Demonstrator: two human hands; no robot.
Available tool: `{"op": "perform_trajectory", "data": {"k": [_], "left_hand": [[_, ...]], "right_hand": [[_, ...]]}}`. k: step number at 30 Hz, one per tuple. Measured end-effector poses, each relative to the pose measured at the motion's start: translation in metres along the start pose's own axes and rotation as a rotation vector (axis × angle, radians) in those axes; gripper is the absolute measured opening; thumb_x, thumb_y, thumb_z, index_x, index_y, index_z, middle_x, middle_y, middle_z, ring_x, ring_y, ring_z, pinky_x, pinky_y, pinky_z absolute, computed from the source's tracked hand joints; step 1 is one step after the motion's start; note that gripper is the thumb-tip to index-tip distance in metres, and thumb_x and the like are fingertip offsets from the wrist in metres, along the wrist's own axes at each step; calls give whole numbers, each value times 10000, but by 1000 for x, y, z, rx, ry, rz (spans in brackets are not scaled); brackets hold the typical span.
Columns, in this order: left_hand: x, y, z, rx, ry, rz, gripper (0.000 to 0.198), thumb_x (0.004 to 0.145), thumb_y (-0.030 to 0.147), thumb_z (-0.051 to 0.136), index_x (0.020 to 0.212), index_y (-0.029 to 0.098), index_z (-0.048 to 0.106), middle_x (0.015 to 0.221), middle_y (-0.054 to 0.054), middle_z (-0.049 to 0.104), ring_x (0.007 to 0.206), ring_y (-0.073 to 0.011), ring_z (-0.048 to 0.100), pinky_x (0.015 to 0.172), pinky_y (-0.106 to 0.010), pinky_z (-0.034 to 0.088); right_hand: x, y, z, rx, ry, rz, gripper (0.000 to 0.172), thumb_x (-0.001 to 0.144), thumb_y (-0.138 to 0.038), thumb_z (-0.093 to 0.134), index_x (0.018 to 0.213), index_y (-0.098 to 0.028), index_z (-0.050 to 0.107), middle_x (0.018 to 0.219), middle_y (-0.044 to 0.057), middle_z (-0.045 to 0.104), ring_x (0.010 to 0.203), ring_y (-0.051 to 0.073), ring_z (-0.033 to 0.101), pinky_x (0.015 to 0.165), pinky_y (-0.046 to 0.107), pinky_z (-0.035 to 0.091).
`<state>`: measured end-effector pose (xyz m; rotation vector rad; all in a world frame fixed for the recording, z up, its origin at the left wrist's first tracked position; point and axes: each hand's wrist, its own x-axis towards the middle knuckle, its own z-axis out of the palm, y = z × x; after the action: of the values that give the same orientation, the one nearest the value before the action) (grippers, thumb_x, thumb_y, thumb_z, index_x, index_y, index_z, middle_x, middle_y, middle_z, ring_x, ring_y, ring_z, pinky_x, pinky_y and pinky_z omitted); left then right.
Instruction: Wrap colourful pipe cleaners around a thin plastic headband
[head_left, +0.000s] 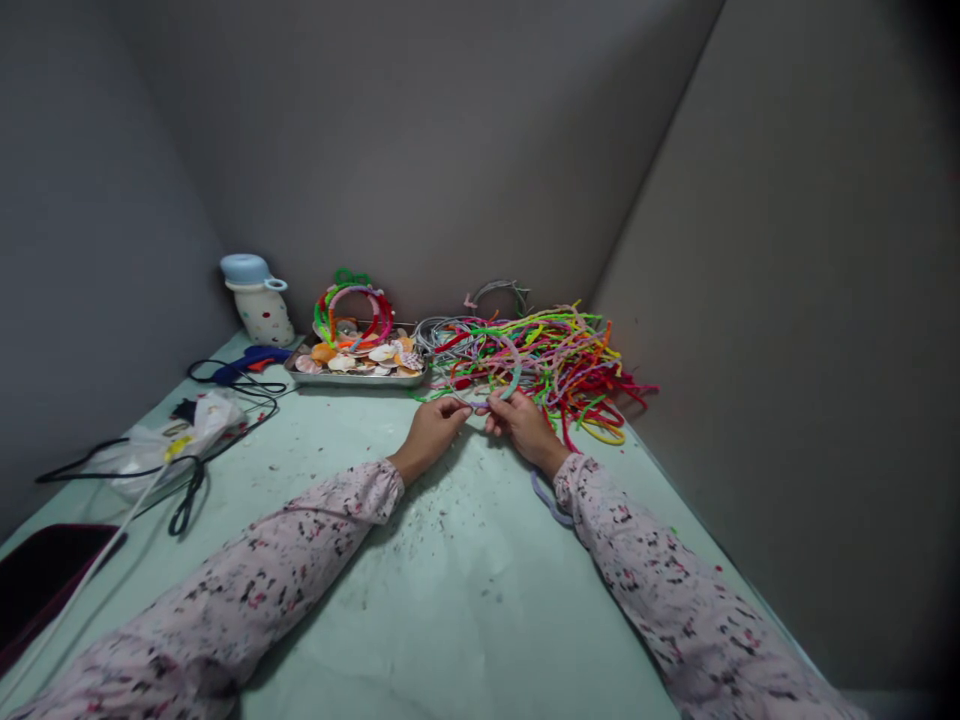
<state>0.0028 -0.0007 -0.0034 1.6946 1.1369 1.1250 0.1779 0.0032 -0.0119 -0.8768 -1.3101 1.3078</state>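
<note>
Pink cloth with small dark and red marks covers both arms, and the two sleeves (300, 550) reach in from the near edge over a pale green table top (450, 630). Near on the left lies a dark thing with a dark red edge (45, 575), and a white cord (86, 575) runs past it to a clear plastic bag (202, 425). Thin black cord (196, 480) loops around the bag. A soft purple strand (551, 500) lies by the right sleeve. Farther on, the left hand (435, 432) has its thumb and finger pinched together on a bit of purple pipe cleaner (479, 405). The right hand (523, 425) is closed on a thin hoop (516, 370), partly wrapped in light blue-green, which stands up between the hands and the big pile. That pile of pipe cleaners (570, 350) is red, pink, yellow, green and orange, all in a tangle. Coiled grey wire (435, 338) sits at its left side. Next comes a metal tray (360, 380) full of seashells (341, 362), with bright fuzzy hoops (386, 310) standing on them. Left of it are a blue tool (259, 355) and, behind that, a spotted white bottle (262, 312) with a blue lid. Grey walls (412, 130) stand at the back.
</note>
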Motion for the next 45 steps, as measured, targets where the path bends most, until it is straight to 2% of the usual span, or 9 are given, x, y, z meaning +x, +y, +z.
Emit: {"op": "perform_trajectory", "data": {"k": [9, 26, 45], "left_hand": [[1, -1, -1, -65, 14, -57, 254, 743, 365, 618, 794, 127, 689, 583, 12, 589, 498, -93, 474, 479, -205, 372], [1, -5, 0, -96, 48, -43, 246, 729, 377, 642, 759, 134, 676, 589, 4, 602, 512, -99, 490, 487, -209, 385], [-1, 0, -1, -130, 64, -45, 214, 718, 363, 650, 726, 150, 633, 559, 40, 538, 485, -78, 444, 465, -196, 361]], "right_hand": [[0, 0, 2, -38, -38, -8, 283, 797, -439, 633, 822, -185, 511, 748, -9, 666, 509, 75, 589, 429, 169, 410], [0, -2, 3, -86, -57, 60, 298, 796, -456, 634, 812, -171, 548, 756, 25, 689, 499, 82, 600, 404, 167, 423], [-1, -3, 2, -50, -77, 94, 264, 803, -420, 632, 817, -165, 567, 708, 16, 683, 493, 84, 603, 400, 163, 421]]}}
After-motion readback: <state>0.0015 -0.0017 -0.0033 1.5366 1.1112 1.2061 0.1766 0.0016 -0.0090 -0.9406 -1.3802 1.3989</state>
